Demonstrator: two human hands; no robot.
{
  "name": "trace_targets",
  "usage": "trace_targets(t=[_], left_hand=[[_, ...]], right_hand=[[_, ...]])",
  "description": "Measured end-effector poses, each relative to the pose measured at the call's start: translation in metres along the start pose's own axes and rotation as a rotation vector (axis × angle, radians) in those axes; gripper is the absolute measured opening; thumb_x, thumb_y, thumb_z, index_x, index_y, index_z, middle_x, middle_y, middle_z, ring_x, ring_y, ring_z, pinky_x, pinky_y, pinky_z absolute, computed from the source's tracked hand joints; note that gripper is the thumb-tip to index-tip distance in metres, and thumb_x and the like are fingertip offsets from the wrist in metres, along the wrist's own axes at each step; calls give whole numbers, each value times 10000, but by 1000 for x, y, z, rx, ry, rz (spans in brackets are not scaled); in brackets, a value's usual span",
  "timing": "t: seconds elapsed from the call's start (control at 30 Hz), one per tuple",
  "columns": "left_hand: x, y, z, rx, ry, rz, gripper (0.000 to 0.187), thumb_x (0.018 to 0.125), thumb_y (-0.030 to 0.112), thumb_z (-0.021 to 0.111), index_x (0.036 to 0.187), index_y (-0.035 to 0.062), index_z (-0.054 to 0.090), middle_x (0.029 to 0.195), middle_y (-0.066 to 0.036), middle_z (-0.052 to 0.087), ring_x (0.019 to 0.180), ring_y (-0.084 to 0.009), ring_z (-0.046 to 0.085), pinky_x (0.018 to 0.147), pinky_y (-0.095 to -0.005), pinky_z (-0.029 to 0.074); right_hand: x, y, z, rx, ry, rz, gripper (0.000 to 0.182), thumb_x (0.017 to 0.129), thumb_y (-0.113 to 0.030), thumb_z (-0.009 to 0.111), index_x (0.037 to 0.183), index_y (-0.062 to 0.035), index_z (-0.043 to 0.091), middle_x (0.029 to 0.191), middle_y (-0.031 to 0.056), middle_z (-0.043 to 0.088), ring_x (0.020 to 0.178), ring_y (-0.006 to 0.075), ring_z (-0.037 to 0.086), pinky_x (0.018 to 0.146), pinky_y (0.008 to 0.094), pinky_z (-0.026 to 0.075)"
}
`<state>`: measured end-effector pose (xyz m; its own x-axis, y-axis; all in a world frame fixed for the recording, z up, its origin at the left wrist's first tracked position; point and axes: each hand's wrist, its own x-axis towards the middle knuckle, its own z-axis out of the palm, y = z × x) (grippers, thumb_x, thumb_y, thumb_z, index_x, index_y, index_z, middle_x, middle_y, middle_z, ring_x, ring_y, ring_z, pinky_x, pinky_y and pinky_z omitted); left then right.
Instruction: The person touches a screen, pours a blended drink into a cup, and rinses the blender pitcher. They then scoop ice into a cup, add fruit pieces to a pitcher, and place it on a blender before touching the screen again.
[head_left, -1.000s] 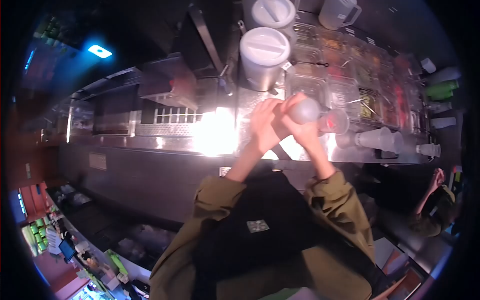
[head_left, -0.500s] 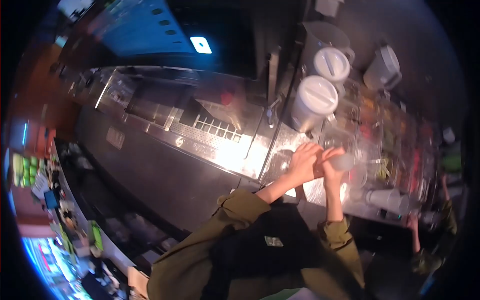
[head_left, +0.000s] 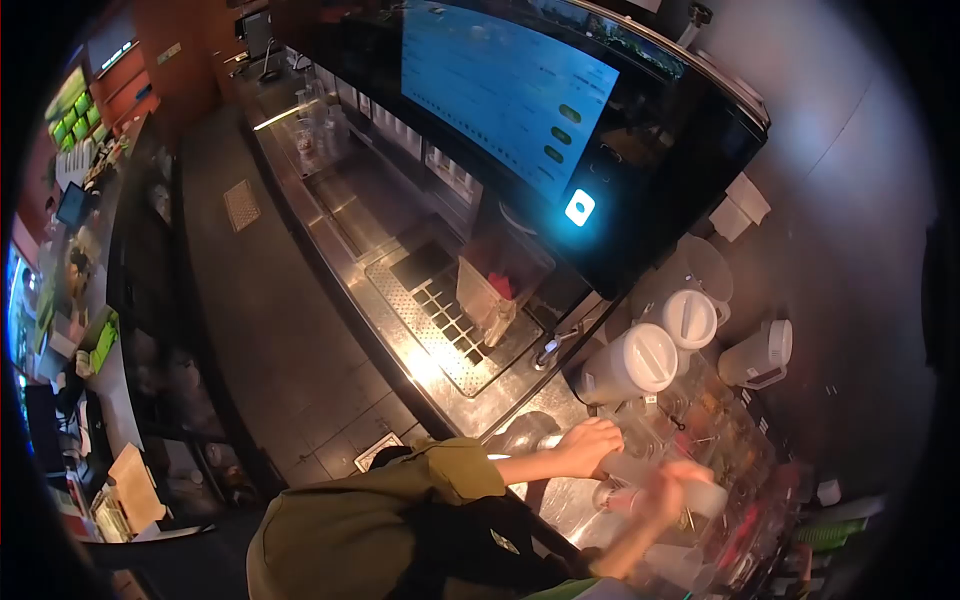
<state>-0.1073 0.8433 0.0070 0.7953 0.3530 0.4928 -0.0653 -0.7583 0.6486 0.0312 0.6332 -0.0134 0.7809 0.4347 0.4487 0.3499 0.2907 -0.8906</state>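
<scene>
Both my hands are over the steel counter (head_left: 565, 495) at the lower middle. My left hand (head_left: 588, 447) is closed, its curled fingers at the near end of a frosted plastic cup (head_left: 706, 498) lying sideways between my hands. My right hand (head_left: 655, 508), smeared by motion, wraps across the cup's middle, and the cup's pale end sticks out beyond it. Below and behind the cup are clear containers. Close beyond my left hand stands a white-lidded pitcher (head_left: 640, 362).
More lidded pitchers (head_left: 690, 318) (head_left: 760, 355) stand behind, by ingredient tubs (head_left: 735, 430). A lit screen (head_left: 510, 95) hangs over the counter. A faucet (head_left: 548, 352) and a drain grate (head_left: 450, 325), with a clear bin (head_left: 490, 290) on it, lie to the left.
My view has swung, so the counter and pitchers sit lower and the screen shows more fully. My right hand has moved along the cup and is blurred; my left stays beside it.
</scene>
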Motion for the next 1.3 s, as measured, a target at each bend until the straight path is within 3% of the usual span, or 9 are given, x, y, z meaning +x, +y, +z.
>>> trace_targets(t=[0.07,0.13,0.3,0.43,0.77,0.8,0.9,1.07,1.3], left_hand=[[-2,4,3,36,49,18,432,497,279,728,852,99,559,922,-37,539,910,-223,503,801,-343,393],[-6,5,0,2,-24,-25,444,495,287,731,859,93,565,924,-43,539,915,-225,503,804,-342,392],[1,4,-8,-23,-53,36,435,510,302,714,863,89,576,903,-49,538,911,-217,507,793,-343,395],[-3,6,-3,-16,8,22,444,509,274,713,879,77,568,923,-49,546,911,-223,512,799,-336,392],[-18,13,-41,-76,42,48,965,511,351,794,1287,37,314,1272,-171,376,1235,-314,297,1023,-457,227],[-24,10,-49,-210,19,-20,1024,511,354,799,1321,43,255,1308,-173,341,1285,-311,237,1057,-488,167],[-63,-27,-12,-337,11,-152,1050,511,316,814,1338,65,218,1322,-157,328,1263,-321,280,1055,-490,174],[-70,-45,14,-490,121,-317,1029,492,265,831,1318,69,251,1274,-155,380,1199,-317,377,1010,-448,289],[-163,-51,-87,-415,426,-571,853,503,200,815,1216,47,372,1166,-144,468,1125,-263,449,952,-347,356]], right_hand=[[30,22,97,-323,40,-32,184,661,28,494,732,-68,354,642,30,430,510,126,418,536,239,442],[31,-46,143,79,-109,89,176,671,44,474,735,-73,359,648,26,444,520,117,416,532,221,427],[31,-85,137,318,-10,23,156,667,19,519,726,-55,396,690,46,443,606,140,439,579,233,399],[15,-40,138,-136,-133,-102,142,687,-13,548,750,-61,430,691,48,465,653,136,475,510,207,395],[72,-279,40,303,-79,-410,260,646,-88,542,747,-79,303,661,27,307,542,99,289,556,245,262],[84,-281,19,453,-587,-459,367,662,-169,643,967,-40,485,928,97,448,947,177,436,741,505,381],[81,-270,46,304,-187,-548,255,659,-83,538,741,-84,296,659,38,316,546,101,299,573,270,255],[100,-235,135,315,-389,-689,273,662,-55,592,757,-79,337,598,23,373,426,111,336,435,251,304],[89,-123,243,123,-982,-624,182,617,-9,645,719,-34,496,654,69,509,579,213,501,537,317,421]])
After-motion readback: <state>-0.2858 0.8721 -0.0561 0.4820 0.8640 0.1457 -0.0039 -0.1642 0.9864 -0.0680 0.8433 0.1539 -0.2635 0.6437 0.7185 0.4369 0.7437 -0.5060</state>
